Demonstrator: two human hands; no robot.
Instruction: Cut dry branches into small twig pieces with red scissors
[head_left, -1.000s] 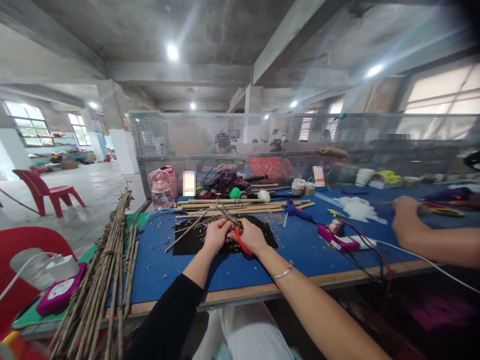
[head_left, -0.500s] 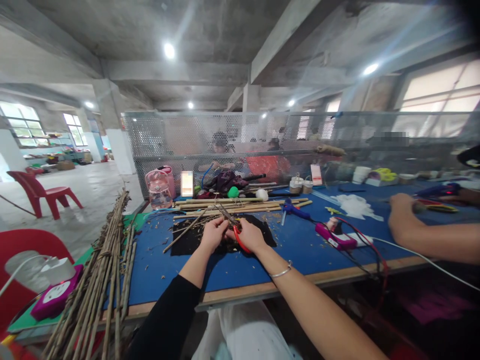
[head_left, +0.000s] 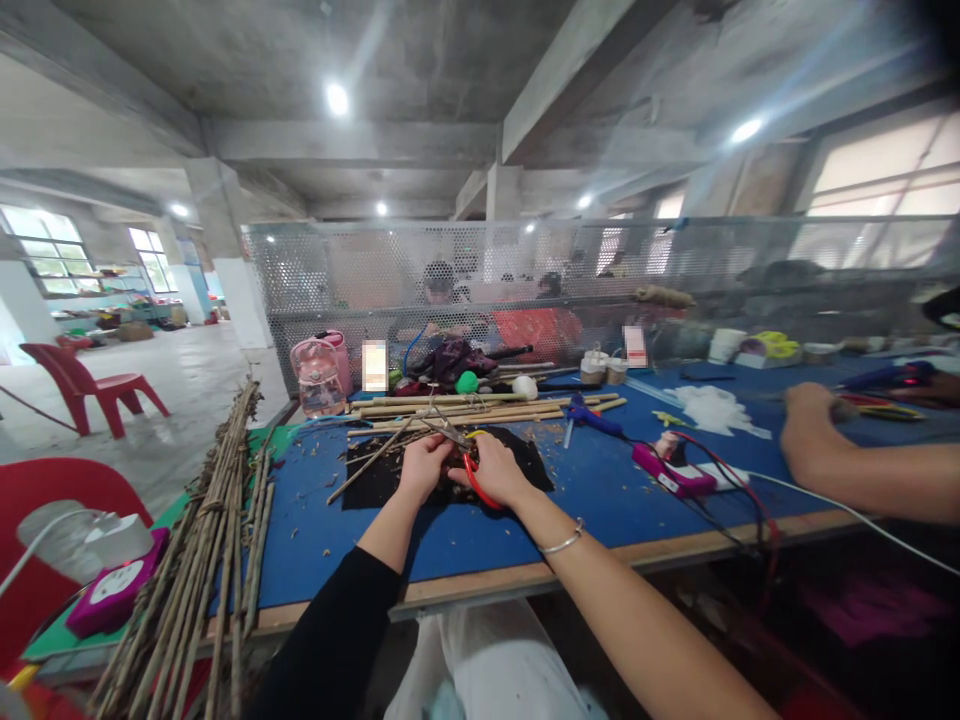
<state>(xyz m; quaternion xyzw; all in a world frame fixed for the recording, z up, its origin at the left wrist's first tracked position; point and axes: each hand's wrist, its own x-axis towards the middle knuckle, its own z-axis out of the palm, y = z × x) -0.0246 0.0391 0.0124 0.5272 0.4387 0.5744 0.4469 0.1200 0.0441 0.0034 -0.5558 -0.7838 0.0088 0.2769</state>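
You are in a concrete-ceilinged hall, and in the head view a perforated metal screen (head_left: 337,260) stands along the far side of your blue-topped table (head_left: 315,540). Your right hand (head_left: 496,470) is closed on the red-handled scissors (head_left: 471,465), whose blades point up and to the left, above the black cloth (head_left: 360,485). Your left hand (head_left: 421,468) is just beside the blades, its thumb and fingers drawn together; what lies between them is too small to tell. Twig scraps litter the cloth, and a thin stick (head_left: 371,462) slants across its left part. Beyond your hands lie several pale sticks (head_left: 544,407), with a green ball (head_left: 466,382) and a white ball (head_left: 524,387) just behind. To your left leans a bundle of long twigs (head_left: 210,510). To your right rest a blue glue gun (head_left: 596,418) and a purple power strip (head_left: 675,475); farther right, a co-worker's forearm (head_left: 862,475) reaches over the table.
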